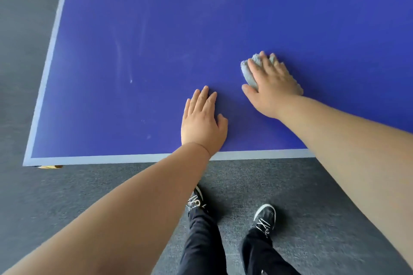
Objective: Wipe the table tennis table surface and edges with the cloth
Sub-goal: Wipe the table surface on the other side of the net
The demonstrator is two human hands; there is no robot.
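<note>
Blue table (156, 29): straight-fingered right hand (271, 83) presses grey cloth (248, 72); left hand (202, 121) flat; shoe marks (262, 223) maybe lettering.

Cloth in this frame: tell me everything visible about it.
The cloth is pale grey-blue, fluffy like microfibre, bunched into a small wad. It lies on the blue table, in from the near edge. The right hand presses on it with spread, straight fingers and covers most of it; only its left side and fringes past the fingertips and the hand's right side show. The left hand is apart from it.
</note>
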